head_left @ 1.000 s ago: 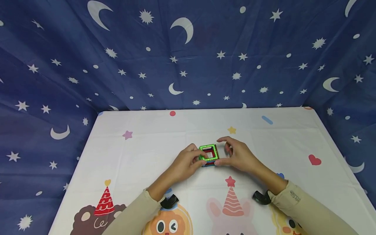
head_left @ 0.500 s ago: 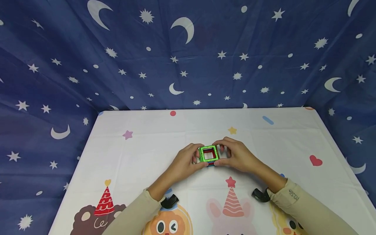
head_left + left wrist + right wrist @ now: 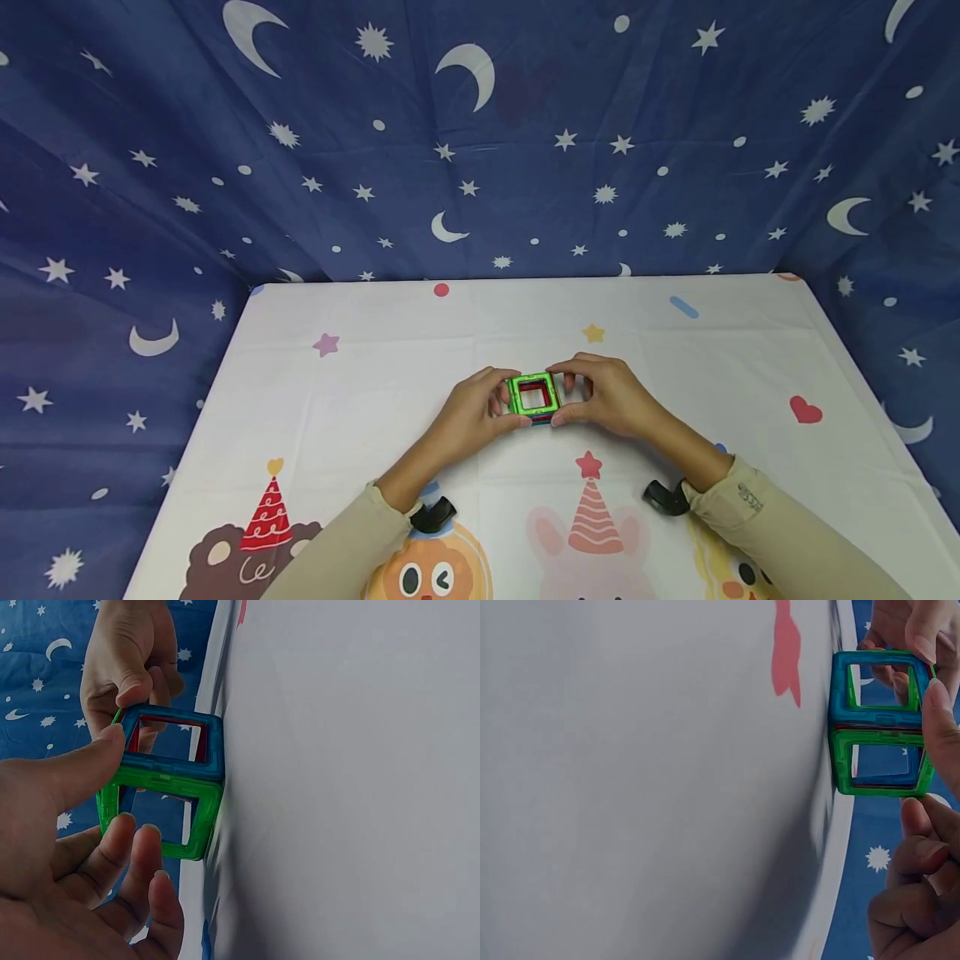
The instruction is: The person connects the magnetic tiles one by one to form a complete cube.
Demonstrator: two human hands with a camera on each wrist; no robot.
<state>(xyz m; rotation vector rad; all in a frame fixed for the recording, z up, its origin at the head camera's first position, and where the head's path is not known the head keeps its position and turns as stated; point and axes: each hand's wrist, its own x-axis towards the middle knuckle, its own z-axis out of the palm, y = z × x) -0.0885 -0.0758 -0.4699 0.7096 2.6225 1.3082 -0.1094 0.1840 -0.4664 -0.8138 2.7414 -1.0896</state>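
Note:
A small cube of magnetic tiles (image 3: 535, 414) stands on the white tabletop, its open-centred frames green, blue and red. A green square tile (image 3: 515, 400) forms its top. My left hand (image 3: 480, 412) holds the cube's left side, thumb at the near corner and index finger at the far one. On the opposite side my right hand (image 3: 611, 396) pinches the cube likewise between thumb and index finger. In the left wrist view a blue side tile (image 3: 214, 750) and a green side tile (image 3: 202, 829) meet at an edge. The other left fingers curl beside the green side.
The table (image 3: 405, 333) wears a white cloth printed with cartoon animals, stars and a heart. Behind it and at both sides hangs a dark blue curtain (image 3: 525, 183) with moons and stars. Black wrist cameras (image 3: 433, 515) sit below both hands.
My left fingers have moved off the top tile to the cube's left far corner. My right index finger, raised apart earlier, has come in to the far right corner. The cube stays about in place.

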